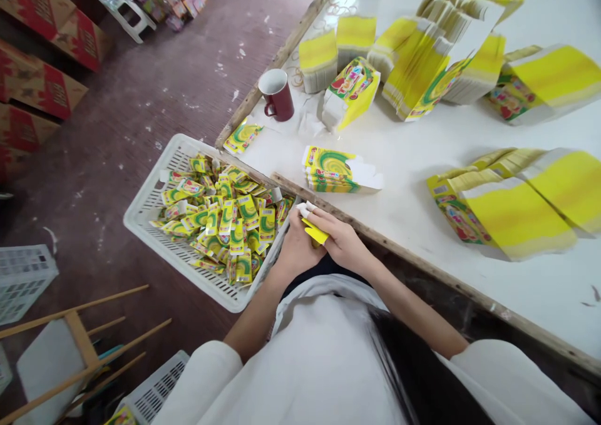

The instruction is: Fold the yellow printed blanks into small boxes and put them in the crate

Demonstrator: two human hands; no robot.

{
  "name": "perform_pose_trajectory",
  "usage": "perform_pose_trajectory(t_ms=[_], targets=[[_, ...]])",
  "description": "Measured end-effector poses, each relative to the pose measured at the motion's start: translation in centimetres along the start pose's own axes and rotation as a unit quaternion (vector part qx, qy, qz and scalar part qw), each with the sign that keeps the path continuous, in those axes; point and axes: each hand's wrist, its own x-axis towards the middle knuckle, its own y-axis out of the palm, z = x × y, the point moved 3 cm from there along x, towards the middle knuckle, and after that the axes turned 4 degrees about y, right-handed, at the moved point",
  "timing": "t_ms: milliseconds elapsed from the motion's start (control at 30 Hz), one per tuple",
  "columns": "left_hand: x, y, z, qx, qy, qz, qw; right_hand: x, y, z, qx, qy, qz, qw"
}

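Close to my body, at the table's edge, my left hand and my right hand are closed together on a small yellow carton. My fingers hide much of the carton. White coverings wrap some fingertips. Just left of my hands, a white plastic basket holds a heap of small yellow-and-green cartons. On the table ahead lies a short stack of flat printed cartons, fanned out slightly. A single flattened carton rests at the table corner.
The white table has a raised wooden edge. A maroon mug stands near its left side. Bundles of flat cartons spread across the right and back. Cardboard boxes, a white stool and an overturned wooden-legged stool occupy the floor.
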Motion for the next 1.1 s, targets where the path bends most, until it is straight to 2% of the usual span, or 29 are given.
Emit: perform_pose_trajectory(t_ms=[67, 133, 333, 467, 533, 633, 700, 733, 767, 800, 833, 867, 900, 933, 967, 1000, 1033, 1100], targets=[[0.0, 0.0, 0.4, 0.02, -0.019, -0.044, 0.999, 0.1, -0.1, -0.4, -0.042, -0.001, -0.038, 0.998], [-0.2, -0.4, 0.7, 0.042, -0.035, -0.056, 0.997, 0.3, -0.3, -0.8, -0.065, -0.001, -0.057, 0.996], [0.2, -3.4, 0.4, 0.084, -0.01, 0.003, 0.996, 0.7, -1.9, -1.0, -0.125, -0.034, 0.065, 0.989], [0.9, -3.7, -0.3, 0.088, 0.03, 0.029, 0.995, 1.2, -3.4, 0.1, -0.093, -0.079, 0.11, 0.986], [1.0, -3.4, -0.6, 0.1, 0.051, 0.017, 0.994, 1.3, -3.2, 0.5, -0.081, -0.074, 0.091, 0.99], [0.7, -3.1, -0.4, 0.068, 0.05, -0.019, 0.996, 1.3, -1.9, 0.6, -0.043, -0.052, 0.015, 0.998], [0.3, -3.5, 0.3, -0.029, 0.006, -0.082, 0.996, 1.4, -1.5, 0.7, -0.012, -0.044, -0.023, 0.999], [0.0, -4.0, 0.8, -0.101, -0.028, -0.141, 0.984, 1.6, -1.7, 0.7, -0.012, -0.037, -0.045, 0.998], [-0.3, -4.5, 1.5, -0.186, -0.065, -0.213, 0.957, 2.0, -2.3, 0.6, -0.032, -0.022, -0.075, 0.996], [-0.7, -5.0, 2.2, -0.276, -0.106, -0.288, 0.911, 2.5, -3.2, 0.5, -0.077, 0.004, -0.115, 0.99], [-1.1, -5.3, 2.9, -0.366, -0.15, -0.347, 0.85, 3.1, -4.4, 0.4, -0.136, 0.04, -0.159, 0.977], [-1.4, -5.3, 3.5, -0.449, -0.195, -0.383, 0.783, 3.8, -5.6, 0.1, -0.203, 0.082, -0.2, 0.955], [-1.5, -5.1, 3.9, -0.52, -0.241, -0.391, 0.72, 4.4, -6.6, -0.1, -0.26, 0.122, -0.227, 0.931], [-1.6, -4.6, 4.1, -0.577, -0.286, -0.377, 0.665, 5.0, -7.5, -0.5, -0.299, 0.153, -0.243, 0.91], [-1.6, -3.9, 4.1, -0.618, -0.325, -0.347, 0.626, 5.6, -8.0, -0.8, -0.322, 0.175, -0.25, 0.896], [-1.6, -3.2, 3.9, -0.644, -0.353, -0.313, 0.602, 6.1, -8.4, -1.2, -0.332, 0.188, -0.25, 0.89], [-1.5, -2.5, 3.6, -0.658, -0.37, -0.282, 0.593, 6.6, -8.5, -1.5, -0.336, 0.194, -0.248, 0.887], [-1.1, -1.2, 3.0, -0.655, -0.381, -0.239, 0.607, 7.2, -8.4, -1.8, -0.352, 0.198, -0.241, 0.883]])
